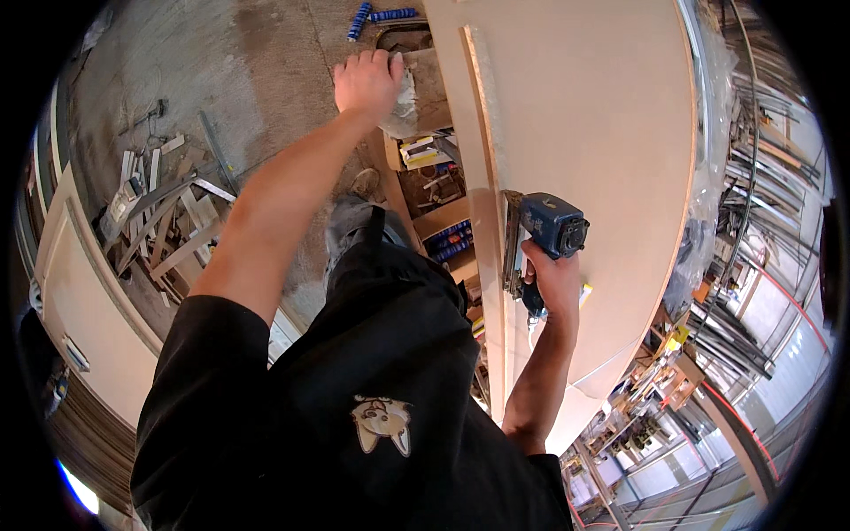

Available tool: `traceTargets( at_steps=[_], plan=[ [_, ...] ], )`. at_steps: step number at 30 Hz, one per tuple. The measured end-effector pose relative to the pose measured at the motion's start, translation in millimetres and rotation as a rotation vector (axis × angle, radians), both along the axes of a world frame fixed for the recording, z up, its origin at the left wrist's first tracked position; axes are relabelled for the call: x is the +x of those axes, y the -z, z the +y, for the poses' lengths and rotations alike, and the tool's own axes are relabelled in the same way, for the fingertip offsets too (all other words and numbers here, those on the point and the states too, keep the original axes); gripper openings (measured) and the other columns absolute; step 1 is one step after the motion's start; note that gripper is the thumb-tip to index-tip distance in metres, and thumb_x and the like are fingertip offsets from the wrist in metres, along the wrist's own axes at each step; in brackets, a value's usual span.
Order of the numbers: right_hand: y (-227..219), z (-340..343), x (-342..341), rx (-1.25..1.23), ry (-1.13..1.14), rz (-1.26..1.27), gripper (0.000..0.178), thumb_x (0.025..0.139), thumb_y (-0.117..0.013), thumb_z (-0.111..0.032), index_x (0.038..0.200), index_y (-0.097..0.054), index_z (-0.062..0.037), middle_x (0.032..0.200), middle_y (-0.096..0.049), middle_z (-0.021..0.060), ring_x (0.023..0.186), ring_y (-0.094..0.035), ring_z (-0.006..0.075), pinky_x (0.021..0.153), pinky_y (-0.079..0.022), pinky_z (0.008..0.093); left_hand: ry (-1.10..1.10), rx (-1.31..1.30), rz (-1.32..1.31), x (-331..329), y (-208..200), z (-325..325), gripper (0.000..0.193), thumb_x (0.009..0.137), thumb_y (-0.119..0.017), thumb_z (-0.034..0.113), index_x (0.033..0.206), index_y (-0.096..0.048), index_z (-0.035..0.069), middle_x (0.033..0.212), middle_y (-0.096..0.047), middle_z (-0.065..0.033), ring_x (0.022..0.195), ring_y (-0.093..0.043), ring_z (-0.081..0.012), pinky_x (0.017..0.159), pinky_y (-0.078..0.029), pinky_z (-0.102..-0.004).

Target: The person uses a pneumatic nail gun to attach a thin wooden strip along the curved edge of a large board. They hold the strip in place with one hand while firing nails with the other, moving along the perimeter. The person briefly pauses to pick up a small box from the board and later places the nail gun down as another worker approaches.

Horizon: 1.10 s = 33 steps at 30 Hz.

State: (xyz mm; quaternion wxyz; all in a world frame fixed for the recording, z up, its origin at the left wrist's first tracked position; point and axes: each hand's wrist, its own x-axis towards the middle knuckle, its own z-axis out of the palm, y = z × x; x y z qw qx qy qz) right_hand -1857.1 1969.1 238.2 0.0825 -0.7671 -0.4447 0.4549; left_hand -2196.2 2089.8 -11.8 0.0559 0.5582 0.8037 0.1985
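Observation:
My right hand (555, 279) is wrapped round the handle of a dark blue air nail gun (551, 221). The tool's nose and magazine side lie against a narrow wood strip (485, 106), which runs lengthwise near the left edge of a large pale panel (593, 115). My left hand (366, 86) is off the panel's left side, over a crumpled plastic bag (405, 102). Its fingers are curled with the knuckles up, and anything inside them is hidden.
Below the panel's left edge, open boxes (447, 212) hold blue cartons and loose packs. Blue tubes (381, 15) lie beyond my left hand. Wood offcuts (173, 217) are heaped on the concrete floor to the left, near a pale door panel (88, 292). Racks of long stock (770, 177) stand right.

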Motion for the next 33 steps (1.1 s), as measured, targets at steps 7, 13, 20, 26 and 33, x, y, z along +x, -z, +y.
traceTargets(
  at_steps=[7, 13, 20, 26, 33],
  plan=[
    [4, 19, -11, 0.04, -0.04, 0.054, 0.009, 0.093, -0.074, -0.012, 0.092, -0.072, -0.004, 0.066, -0.061, 0.0009, 0.054, -0.058, 0.0115, 0.053, -0.048, 0.0305, 0.015, -0.039, -0.034, -2, -4, -4, 0.047, 0.113, -0.048, 0.045, 0.11, -0.075, 0.007, 0.112, -0.076, -0.0136, 0.109, -0.07, -0.0358, 0.096, -0.051, -0.0532],
    [7, 35, -18, 0.039, -0.062, 0.061, 0.014, 0.092, -0.077, -0.018, 0.092, -0.073, -0.0046, 0.069, -0.064, 0.0006, 0.056, -0.062, 0.011, 0.053, -0.051, 0.0311, -0.003, -0.006, -0.016, -1, -1, -3, 0.042, 0.111, -0.052, 0.043, 0.108, -0.076, 0.009, 0.106, -0.076, -0.0134, 0.105, -0.071, -0.0352, 0.097, -0.05, -0.0523],
    [8, 54, -29, 0.051, -0.117, 0.079, 0.011, 0.092, -0.075, -0.016, 0.093, -0.074, -0.0047, 0.069, -0.064, 0.0007, 0.056, -0.062, 0.0109, 0.053, -0.051, 0.0307, -0.001, -0.022, -0.055, -1, -3, -4, 0.042, 0.111, -0.052, 0.044, 0.111, -0.076, 0.009, 0.11, -0.077, -0.0125, 0.107, -0.071, -0.0344, 0.097, -0.05, -0.0519],
    [7, 68, -38, 0.043, -0.104, 0.116, 0.013, 0.092, -0.076, -0.018, 0.089, -0.074, -0.0051, 0.067, -0.064, 0.0004, 0.055, -0.061, 0.0104, 0.053, -0.05, 0.0309, 0.003, -0.062, -0.058, -1, -9, -5, 0.043, 0.112, -0.051, 0.044, 0.116, -0.076, 0.009, 0.114, -0.077, -0.0124, 0.11, -0.07, -0.0341, 0.099, -0.05, -0.0515],
    [9, 85, -46, 0.033, -0.124, 0.104, 0.016, 0.093, -0.078, -0.019, 0.086, -0.073, -0.0053, 0.064, -0.063, 0.0003, 0.053, -0.059, 0.0103, 0.053, -0.047, 0.0308, -0.009, 0.028, -0.038, -1, -2, -5, 0.043, 0.111, -0.052, 0.043, 0.109, -0.078, 0.009, 0.108, -0.077, -0.0116, 0.104, -0.071, -0.0327, 0.096, -0.05, -0.0501]
  ],
)
